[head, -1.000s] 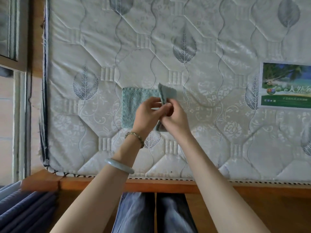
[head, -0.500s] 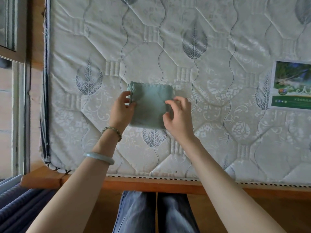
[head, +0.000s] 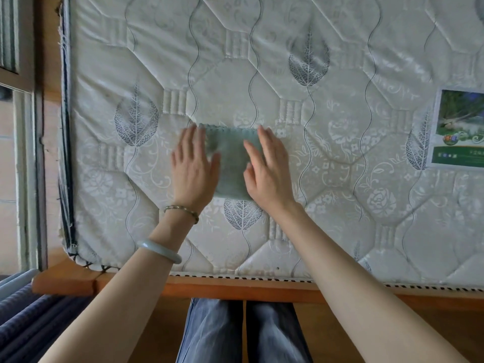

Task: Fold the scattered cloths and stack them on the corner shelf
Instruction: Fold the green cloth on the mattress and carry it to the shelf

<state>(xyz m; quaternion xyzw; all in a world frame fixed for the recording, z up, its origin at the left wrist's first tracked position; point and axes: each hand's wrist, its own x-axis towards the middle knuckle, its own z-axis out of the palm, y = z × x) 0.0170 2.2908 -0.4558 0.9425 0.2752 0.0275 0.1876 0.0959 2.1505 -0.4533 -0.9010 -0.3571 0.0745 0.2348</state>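
A small folded green cloth point(head: 231, 163) lies on a quilted mattress point(head: 340, 179). The left hand point(head: 192, 166) and right hand point(head: 267, 171) press its side edges, fingers point(head: 193, 138) straight and gripping nothing. Lifted carelessly, the loose layers could slip apart and unfold.

A fuzzy, matt green terry cloth point(head: 231, 163) lies on the sheeny quilted fabric mattress point(head: 340, 61), with a glossy printed label point(head: 458, 129) at three o'clock and a smooth varnished wooden bedframe point(head: 235, 288) at six.
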